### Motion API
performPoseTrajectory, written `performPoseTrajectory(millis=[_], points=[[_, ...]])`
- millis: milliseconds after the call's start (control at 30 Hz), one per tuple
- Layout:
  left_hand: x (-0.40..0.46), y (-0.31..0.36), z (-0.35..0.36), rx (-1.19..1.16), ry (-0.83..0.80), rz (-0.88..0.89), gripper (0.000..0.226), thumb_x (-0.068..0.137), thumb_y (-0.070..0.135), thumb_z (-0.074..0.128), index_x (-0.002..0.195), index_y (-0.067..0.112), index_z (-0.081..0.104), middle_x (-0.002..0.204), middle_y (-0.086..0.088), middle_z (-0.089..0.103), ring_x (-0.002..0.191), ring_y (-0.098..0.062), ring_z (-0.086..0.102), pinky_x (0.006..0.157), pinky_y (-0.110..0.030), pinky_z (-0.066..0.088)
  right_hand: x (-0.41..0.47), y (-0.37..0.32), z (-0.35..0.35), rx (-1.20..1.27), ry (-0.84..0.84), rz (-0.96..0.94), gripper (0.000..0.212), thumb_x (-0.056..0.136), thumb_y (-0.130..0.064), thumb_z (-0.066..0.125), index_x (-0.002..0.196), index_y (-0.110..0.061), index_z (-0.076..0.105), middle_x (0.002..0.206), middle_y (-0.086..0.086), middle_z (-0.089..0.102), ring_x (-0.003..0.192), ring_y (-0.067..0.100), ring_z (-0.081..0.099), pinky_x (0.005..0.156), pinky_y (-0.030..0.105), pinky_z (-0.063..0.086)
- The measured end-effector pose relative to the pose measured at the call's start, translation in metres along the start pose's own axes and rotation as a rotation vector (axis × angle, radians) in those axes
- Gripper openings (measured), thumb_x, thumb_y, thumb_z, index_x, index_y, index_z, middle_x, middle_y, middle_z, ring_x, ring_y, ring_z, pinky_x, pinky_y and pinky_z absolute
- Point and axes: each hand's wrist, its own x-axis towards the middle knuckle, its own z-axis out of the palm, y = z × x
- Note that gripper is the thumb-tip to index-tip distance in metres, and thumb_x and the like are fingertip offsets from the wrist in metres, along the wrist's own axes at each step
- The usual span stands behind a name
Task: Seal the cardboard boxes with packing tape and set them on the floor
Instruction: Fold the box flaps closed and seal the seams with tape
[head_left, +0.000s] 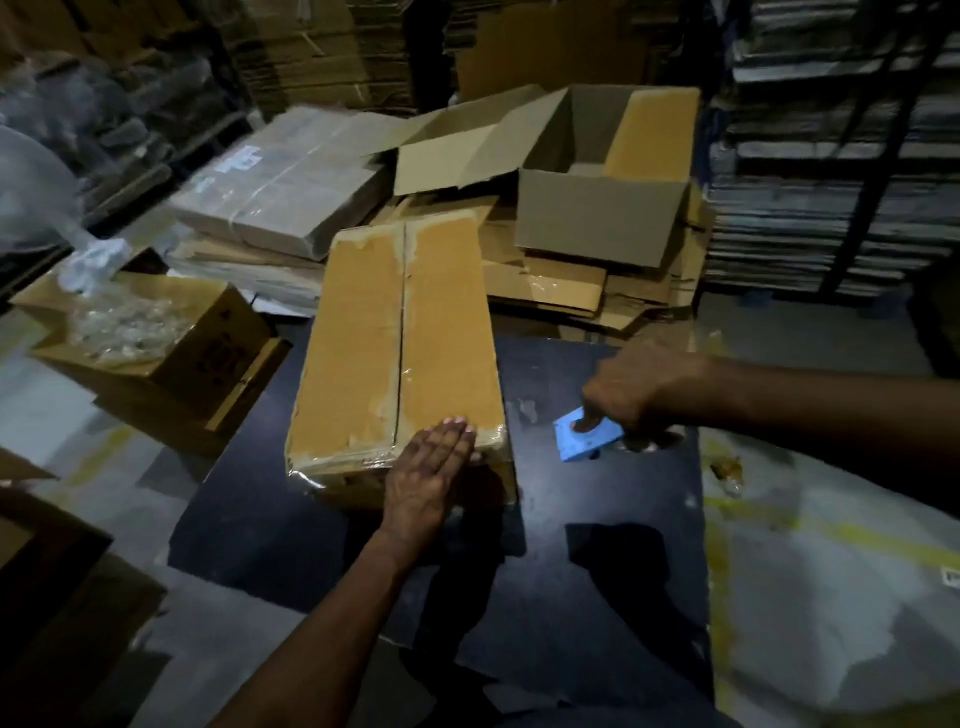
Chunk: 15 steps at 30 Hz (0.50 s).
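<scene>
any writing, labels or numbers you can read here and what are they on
None can be read.
Dark print on the side of the small open box at left: too blurred to read.
White and blue label on the wrapped bundle behind: too blurred.
Barcode-like sticker at the right edge: cut off, too small.
The closed cardboard box under the left hand and the blue tool in the right hand show no text.

The left hand lies flat, palm down, fingers straight and together, pointing away from the body near the bench's middle; its forearm runs back toward the near edge. The right hand is curled, knuckles up, fingers gripping downward, toward the bench's right edge. Its forearm stretches in from the right, level and bare.
</scene>
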Motion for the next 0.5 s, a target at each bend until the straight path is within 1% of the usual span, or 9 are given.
performPoseTrajectory(millis=[67, 100, 167, 233, 300, 333, 367, 433, 500], points=[[0.001, 0.000, -0.003, -0.009, -0.040, 0.010, 0.071, 0.081, 0.027, 0.052, 0.147, 0.002, 0.054, 0.155, -0.016, 0.050, 0.142, -0.030, 0.050, 0.117, -0.045, 0.037, 0.012, -0.010, 0.016, 0.095, 0.039, -0.026, 0.049, 0.090, -0.045, 0.070, 0.137, -0.043, 0.056, 0.123, -0.002, 0.067, 0.108, 0.025, 0.065, 0.084, 0.038, 0.056], [0.001, 0.001, -0.006, -0.007, -0.057, 0.003, 0.073, 0.080, 0.029, 0.051, 0.147, 0.001, 0.054, 0.155, -0.016, 0.050, 0.142, -0.031, 0.050, 0.117, -0.045, 0.036, 0.019, -0.015, 0.025, 0.145, 0.039, -0.031, 0.056, 0.087, -0.041, 0.072, 0.140, -0.043, 0.054, 0.121, -0.001, 0.067, 0.108, 0.026, 0.065, 0.083, 0.038, 0.055], [0.002, 0.003, -0.009, -0.011, -0.072, -0.004, 0.070, 0.083, 0.029, 0.052, 0.148, 0.001, 0.054, 0.155, -0.016, 0.050, 0.142, -0.030, 0.050, 0.118, -0.045, 0.036, 0.029, -0.025, 0.036, 0.230, 0.026, -0.033, 0.067, 0.083, -0.033, 0.075, 0.145, -0.042, 0.052, 0.120, 0.000, 0.066, 0.108, 0.026, 0.064, 0.077, 0.035, 0.053], [0.004, 0.003, -0.010, -0.021, -0.073, -0.008, 0.062, 0.090, 0.027, 0.053, 0.147, 0.003, 0.055, 0.154, -0.014, 0.051, 0.141, -0.028, 0.051, 0.117, -0.044, 0.039, 0.037, -0.032, 0.036, 0.269, 0.047, -0.030, 0.066, 0.084, -0.033, 0.076, 0.145, -0.042, 0.051, 0.122, 0.001, 0.065, 0.108, 0.026, 0.063, 0.073, 0.034, 0.046], [0.006, 0.001, -0.009, -0.009, -0.067, -0.011, 0.053, 0.096, 0.026, 0.054, 0.144, 0.005, 0.060, 0.150, -0.013, 0.056, 0.137, -0.027, 0.057, 0.113, -0.043, 0.044, 0.045, -0.036, 0.035, 0.332, 0.076, -0.003, 0.059, 0.085, -0.031, 0.076, 0.140, -0.036, 0.056, 0.119, 0.001, 0.065, 0.099, 0.025, 0.061, 0.072, 0.035, 0.046], [0.008, 0.001, -0.010, 0.006, -0.062, -0.014, 0.048, 0.098, 0.026, 0.056, 0.141, 0.006, 0.063, 0.148, -0.012, 0.059, 0.133, -0.026, 0.060, 0.111, -0.043, 0.048, 0.048, -0.041, 0.037, 0.334, 0.073, 0.018, 0.052, 0.085, -0.028, 0.075, 0.135, -0.034, 0.060, 0.117, 0.001, 0.065, 0.095, 0.024, 0.060, 0.073, 0.036, 0.047], [0.010, 0.001, -0.011, 0.020, -0.055, -0.023, 0.044, 0.099, 0.025, 0.060, 0.139, 0.007, 0.065, 0.145, -0.011, 0.061, 0.130, -0.026, 0.063, 0.108, -0.042, 0.051, 0.053, -0.046, 0.045, 0.288, 0.062, 0.031, 0.045, 0.085, -0.026, 0.074, 0.128, -0.033, 0.064, 0.118, -0.001, 0.066, 0.096, 0.024, 0.061, 0.075, 0.037, 0.048], [0.014, 0.003, -0.014, 0.030, -0.052, -0.038, 0.041, 0.095, 0.021, 0.066, 0.134, 0.008, 0.069, 0.141, -0.011, 0.065, 0.125, -0.026, 0.066, 0.102, -0.042, 0.056, 0.062, -0.062, 0.069, 0.200, -0.028, 0.066, 0.025, 0.087, -0.025, 0.073, 0.111, -0.029, 0.067, 0.125, -0.003, 0.064, 0.109, 0.027, 0.061, 0.083, 0.042, 0.047], [0.015, 0.005, -0.016, 0.029, -0.064, -0.034, 0.040, 0.092, 0.018, 0.069, 0.131, 0.007, 0.071, 0.138, -0.012, 0.066, 0.123, -0.027, 0.068, 0.097, -0.043, 0.059, 0.073, -0.070, 0.102, 0.305, -0.123, 0.083, 0.027, 0.094, -0.029, 0.065, 0.121, -0.026, 0.067, 0.136, -0.001, 0.060, 0.121, 0.027, 0.057, 0.093, 0.043, 0.047]])
